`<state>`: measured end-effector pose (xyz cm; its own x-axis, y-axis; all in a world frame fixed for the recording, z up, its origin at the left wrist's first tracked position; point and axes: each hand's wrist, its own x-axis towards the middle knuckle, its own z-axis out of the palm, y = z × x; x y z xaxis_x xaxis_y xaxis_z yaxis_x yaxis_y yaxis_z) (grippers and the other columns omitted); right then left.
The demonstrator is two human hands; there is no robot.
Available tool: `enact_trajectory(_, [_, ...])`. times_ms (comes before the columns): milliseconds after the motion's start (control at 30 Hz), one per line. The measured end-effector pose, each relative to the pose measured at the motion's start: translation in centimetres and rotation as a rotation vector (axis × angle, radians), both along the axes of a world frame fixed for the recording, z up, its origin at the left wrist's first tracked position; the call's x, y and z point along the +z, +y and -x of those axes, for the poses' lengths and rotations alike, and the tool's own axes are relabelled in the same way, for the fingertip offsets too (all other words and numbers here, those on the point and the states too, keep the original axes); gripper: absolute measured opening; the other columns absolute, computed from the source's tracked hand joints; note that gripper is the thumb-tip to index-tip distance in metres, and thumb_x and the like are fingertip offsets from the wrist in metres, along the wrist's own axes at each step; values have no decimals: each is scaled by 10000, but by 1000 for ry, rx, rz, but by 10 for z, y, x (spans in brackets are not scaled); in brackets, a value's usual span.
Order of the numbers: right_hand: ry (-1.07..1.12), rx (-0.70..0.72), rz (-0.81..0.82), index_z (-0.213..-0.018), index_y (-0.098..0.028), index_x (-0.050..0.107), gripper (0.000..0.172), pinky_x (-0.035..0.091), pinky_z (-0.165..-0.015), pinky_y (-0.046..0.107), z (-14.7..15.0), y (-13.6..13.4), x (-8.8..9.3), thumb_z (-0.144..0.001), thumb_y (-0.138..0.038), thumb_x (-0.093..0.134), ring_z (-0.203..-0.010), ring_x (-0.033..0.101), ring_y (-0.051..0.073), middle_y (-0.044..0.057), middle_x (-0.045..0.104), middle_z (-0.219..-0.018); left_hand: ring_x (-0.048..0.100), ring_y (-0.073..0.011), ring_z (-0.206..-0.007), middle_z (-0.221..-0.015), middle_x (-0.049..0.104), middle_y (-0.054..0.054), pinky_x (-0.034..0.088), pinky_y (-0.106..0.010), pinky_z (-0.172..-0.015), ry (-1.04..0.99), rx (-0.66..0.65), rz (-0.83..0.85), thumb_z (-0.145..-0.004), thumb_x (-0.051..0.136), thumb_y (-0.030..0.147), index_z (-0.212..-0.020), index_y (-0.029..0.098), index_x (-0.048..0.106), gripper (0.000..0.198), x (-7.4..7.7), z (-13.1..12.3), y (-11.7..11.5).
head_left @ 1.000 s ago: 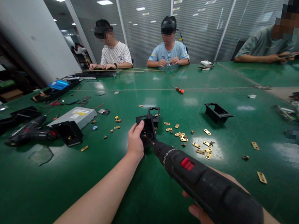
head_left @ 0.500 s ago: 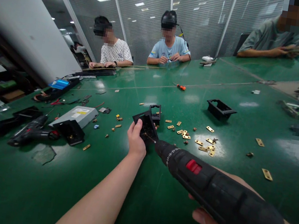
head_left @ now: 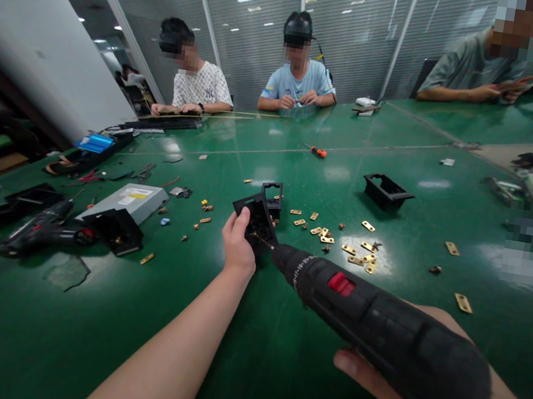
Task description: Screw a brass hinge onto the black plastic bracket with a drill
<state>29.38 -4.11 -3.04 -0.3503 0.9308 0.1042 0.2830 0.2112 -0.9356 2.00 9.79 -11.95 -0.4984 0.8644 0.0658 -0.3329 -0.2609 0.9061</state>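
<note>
My left hand (head_left: 240, 242) is closed on a black plastic housing (head_left: 259, 208), tilted so that its hollow side faces right. In my right hand (head_left: 385, 373) is a black cordless drill (head_left: 372, 331) with a red switch on top. The drill's bit points left into the hollow of the housing; its tip is hard to make out there. Right behind the held housing stands another black frame (head_left: 273, 195). Small brass plates (head_left: 325, 239) with two holes, and some screws, lie scattered to the right of it.
A second drill (head_left: 39, 231), a grey metal box (head_left: 132, 200) and a black housing (head_left: 117, 230) lie at left. Farther back are a black open frame (head_left: 386, 191) and an orange-handled screwdriver (head_left: 318, 152). Several people sit across the green table (head_left: 233, 154).
The whole view has shifted slightly, so things on the table appear a little farther left. Both hands keep their hold, with the drill still pointed into the housing.
</note>
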Motion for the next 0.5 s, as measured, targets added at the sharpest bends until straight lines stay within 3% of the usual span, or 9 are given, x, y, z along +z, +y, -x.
enact_trajectory(33, [-2,-13,-42,-912,-386,878,67,758,-609,313,1,0,4,-910,-449,901,-639,809,260,2,837,-847,858,-331,-827,-968,874,-144,666,-411,-755,-3,5,0,-762,987,827,-1123,162,826,773,-1,1,1])
enact_trajectory(100, [0,-22,-74,-759,-348,811,131,699,-531,246,4,3,11,-867,-414,843,-554,773,224,-25,795,-735,857,-327,-823,-972,878,-143,665,-410,-747,-17,18,1,-753,987,832,-1128,162,819,786,-3,2,2])
enact_trajectory(167, [10,-20,-90,-758,-344,825,95,671,-514,200,8,7,15,-839,-391,807,-537,778,210,-50,785,-694,855,-326,-814,-967,880,-146,652,-402,-725,-33,28,2,-746,982,837,-1135,157,816,801,-4,3,3])
enact_trajectory(300, [-9,13,-295,-1001,-344,893,177,718,-618,185,7,14,14,-920,-315,738,-625,855,198,-65,888,-876,852,-326,-805,-949,880,-142,632,-391,-706,-39,20,-9,-756,971,830,-1125,162,815,779,-4,4,4])
enact_trajectory(400, [-5,-19,-449,-1269,-286,893,327,759,-750,197,-1,20,5,-961,-287,784,-881,949,238,-26,941,-1080,850,-321,-830,-964,872,-120,648,-408,-756,-38,38,-15,-781,955,821,-1124,176,818,742,-5,6,5])
enact_trajectory(500, [13,-89,-397,-1462,-258,880,528,779,-877,229,-11,27,-11,-937,-315,882,-1034,959,258,9,941,-1251,836,-307,-900,-990,856,-101,656,-413,-837,-42,81,-15,-792,945,826,-1122,182,820,734,-9,10,7])
